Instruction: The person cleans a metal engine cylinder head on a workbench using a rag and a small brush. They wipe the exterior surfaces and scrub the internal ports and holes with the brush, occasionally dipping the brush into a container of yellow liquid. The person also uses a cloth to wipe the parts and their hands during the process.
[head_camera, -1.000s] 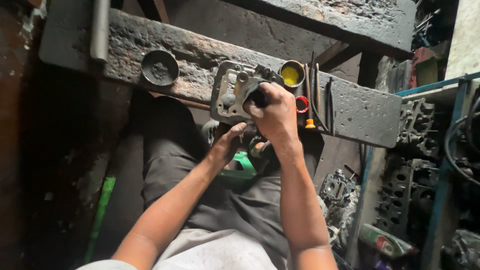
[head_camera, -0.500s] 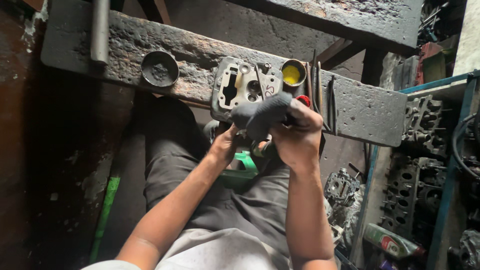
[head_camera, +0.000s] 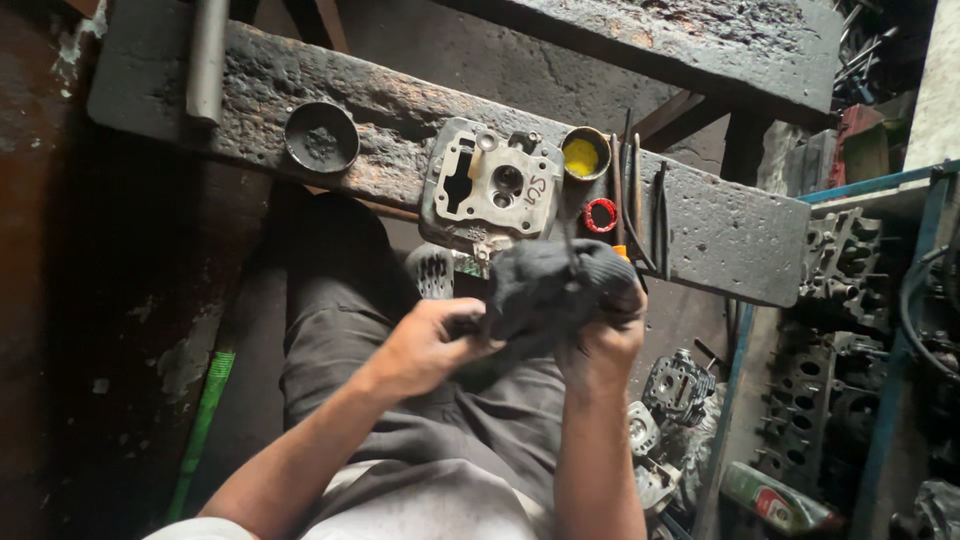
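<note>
Both hands are bunching a dark rag (head_camera: 548, 290) over the lap, the left hand (head_camera: 425, 348) pinching its edge and the right hand (head_camera: 600, 345) curling closed beneath it. Beyond, the grey cylinder head (head_camera: 492, 188) is lying on the scorched bench plank (head_camera: 720, 225), overhanging its near edge, with a yellow-filled cup (head_camera: 583, 155) and a red ring (head_camera: 600, 215) crowding its right side.

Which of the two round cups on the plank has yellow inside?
The small cup right of the metal engine part; the larger dark cup to the left looks black inside.
</note>
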